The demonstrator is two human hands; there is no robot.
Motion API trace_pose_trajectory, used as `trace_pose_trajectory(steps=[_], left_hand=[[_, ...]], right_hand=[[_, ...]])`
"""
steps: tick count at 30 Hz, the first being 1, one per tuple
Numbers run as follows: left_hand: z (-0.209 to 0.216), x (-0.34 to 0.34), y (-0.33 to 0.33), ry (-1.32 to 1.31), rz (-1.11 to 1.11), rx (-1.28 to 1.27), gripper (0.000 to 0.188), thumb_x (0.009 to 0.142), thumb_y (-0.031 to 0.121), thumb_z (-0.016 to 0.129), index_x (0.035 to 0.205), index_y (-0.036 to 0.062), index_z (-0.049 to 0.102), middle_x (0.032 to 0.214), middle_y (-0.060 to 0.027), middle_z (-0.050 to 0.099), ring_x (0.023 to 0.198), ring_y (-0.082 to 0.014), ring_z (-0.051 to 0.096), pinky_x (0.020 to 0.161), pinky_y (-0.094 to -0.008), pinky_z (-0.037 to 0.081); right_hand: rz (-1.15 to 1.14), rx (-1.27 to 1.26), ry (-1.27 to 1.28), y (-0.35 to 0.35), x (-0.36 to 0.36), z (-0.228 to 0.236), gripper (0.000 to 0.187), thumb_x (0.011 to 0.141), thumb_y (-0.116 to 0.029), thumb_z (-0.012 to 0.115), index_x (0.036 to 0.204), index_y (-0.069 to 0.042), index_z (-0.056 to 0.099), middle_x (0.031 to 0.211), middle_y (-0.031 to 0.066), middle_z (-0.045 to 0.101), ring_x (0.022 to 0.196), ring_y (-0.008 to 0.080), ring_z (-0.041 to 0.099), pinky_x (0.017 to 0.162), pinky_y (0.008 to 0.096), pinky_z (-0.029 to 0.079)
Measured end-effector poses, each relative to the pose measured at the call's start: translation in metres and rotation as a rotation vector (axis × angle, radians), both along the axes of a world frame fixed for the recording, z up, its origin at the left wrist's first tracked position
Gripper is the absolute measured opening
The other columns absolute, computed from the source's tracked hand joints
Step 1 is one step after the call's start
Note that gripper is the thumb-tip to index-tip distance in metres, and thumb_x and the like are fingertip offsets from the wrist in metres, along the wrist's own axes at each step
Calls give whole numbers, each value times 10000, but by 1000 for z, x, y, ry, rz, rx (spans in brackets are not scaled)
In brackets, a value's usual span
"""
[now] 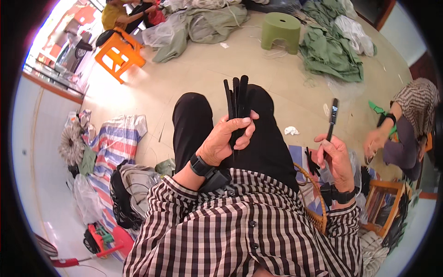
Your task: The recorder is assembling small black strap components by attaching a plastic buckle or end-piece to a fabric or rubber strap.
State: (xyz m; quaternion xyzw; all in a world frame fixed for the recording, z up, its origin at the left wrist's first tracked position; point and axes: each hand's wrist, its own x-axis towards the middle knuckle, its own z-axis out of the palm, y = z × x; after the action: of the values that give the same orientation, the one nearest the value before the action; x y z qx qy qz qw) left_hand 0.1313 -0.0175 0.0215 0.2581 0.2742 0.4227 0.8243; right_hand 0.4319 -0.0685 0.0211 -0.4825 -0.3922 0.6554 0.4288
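Observation:
Over my lap, my left hand (225,135) is closed around a bundle of thin black strips (238,98). Their rounded ends point up and away from me, at uneven heights. Out to the right, my right hand (337,159) pinches one black strip (332,119) near its lower end; a shiny patch shows toward its top. Below and beside that hand lie more black strips (311,162), close to a wicker basket (318,196) at my right hip. What exactly the strips are made of, I cannot tell.
A striped woven sheet (121,138) with bags lies on the left floor. Ahead stand an orange stool (117,53) and a green stool (280,32), near piles of green fabric (330,57). One person (408,120) sits at the right, another (121,16) at the far left.

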Motion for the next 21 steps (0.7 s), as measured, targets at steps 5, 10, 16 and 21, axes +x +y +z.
trace_pose_trajectory(steps=[5,10,16,21], left_hand=[[-10,-22,-9,-45,55,-23,181,894,104,523,1023,-22,533,643,-14,487,417,-52,355,373,-191,298],[-2,-37,-18,19,151,-15,162,865,84,559,995,-11,542,637,3,484,412,-21,336,365,-170,260],[-14,-50,-23,-13,281,-24,175,854,91,575,1004,2,555,625,-2,509,418,-30,353,373,-185,256],[-14,-58,-23,-27,304,24,122,873,130,558,811,29,592,467,15,418,406,-64,372,390,-211,278]], right_hand=[[319,-73,-80,27,-61,33,188,939,-183,474,979,-17,551,591,44,562,419,63,434,413,164,348],[516,-7,-8,47,-121,28,214,950,-232,472,958,-29,539,599,69,578,415,64,455,416,173,377],[647,33,8,50,-172,12,229,948,-241,474,911,-27,546,603,69,583,430,73,475,428,174,387],[680,53,62,47,-197,4,295,968,-239,424,1001,18,564,936,79,629,578,72,551,473,175,440]])
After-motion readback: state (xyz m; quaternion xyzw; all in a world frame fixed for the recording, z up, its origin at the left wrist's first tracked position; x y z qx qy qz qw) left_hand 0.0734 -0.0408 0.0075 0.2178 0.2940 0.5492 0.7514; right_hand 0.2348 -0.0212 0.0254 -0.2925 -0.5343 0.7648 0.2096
